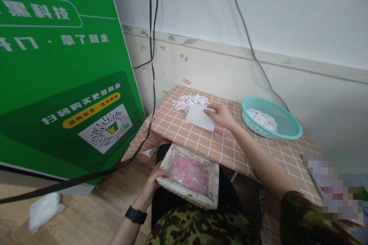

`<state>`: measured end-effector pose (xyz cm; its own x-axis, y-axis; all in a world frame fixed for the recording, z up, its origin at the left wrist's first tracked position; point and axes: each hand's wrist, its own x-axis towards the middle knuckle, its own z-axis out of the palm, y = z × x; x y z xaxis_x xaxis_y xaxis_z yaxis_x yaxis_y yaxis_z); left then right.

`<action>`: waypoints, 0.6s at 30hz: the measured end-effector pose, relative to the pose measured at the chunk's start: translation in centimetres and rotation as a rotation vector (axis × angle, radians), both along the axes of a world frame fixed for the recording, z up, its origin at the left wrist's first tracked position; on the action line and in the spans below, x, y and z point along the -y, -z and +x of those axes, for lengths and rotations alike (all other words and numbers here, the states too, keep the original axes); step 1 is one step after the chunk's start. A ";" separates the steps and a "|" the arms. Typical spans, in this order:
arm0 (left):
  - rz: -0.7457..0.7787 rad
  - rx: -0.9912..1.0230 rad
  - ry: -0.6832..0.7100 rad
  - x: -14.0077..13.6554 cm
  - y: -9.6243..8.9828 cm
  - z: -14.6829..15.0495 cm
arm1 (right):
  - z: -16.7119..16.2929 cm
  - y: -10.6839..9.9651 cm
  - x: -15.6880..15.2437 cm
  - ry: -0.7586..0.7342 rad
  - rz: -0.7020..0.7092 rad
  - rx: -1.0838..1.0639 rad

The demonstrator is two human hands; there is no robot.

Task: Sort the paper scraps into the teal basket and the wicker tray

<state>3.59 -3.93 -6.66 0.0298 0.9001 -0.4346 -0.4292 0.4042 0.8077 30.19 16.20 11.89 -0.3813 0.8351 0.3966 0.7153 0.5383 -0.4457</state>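
My left hand (156,176) grips the left side of a cloth-lined basket (212,183) resting on my lap below the table edge. Inside the basket lie pink and white pieces (188,172) that look glossy, as if under clear plastic. On the table, my right hand (220,115) pinches the right edge of a flat white sheet of paper or card (200,118). Just behind the sheet is a pile of small white and pinkish paper scraps (189,101), partly covered by it.
A turquoise plastic basket (296,132) with white scraps (263,120) stands on the right of the checked tablecloth (184,132). Black cables (153,46) hang at the left, before a green cabinet (71,57). A white bag-like item (46,210) lies on the floor.
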 end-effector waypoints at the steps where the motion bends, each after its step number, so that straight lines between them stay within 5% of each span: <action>1: -0.002 -0.004 0.001 0.0 0.0 0.0 | 0.0 0.0 0.0 0.000 -0.003 0.002; 18: -0.028 -0.007 -0.028 0.0 -0.2 0.1 | -0.4 -0.7 0.5 -0.053 0.004 0.023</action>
<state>3.72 -3.89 -6.45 0.0017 0.8881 -0.4597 -0.4353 0.4145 0.7992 29.82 15.72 12.56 -0.4343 0.8118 0.3904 0.6957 0.5776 -0.4270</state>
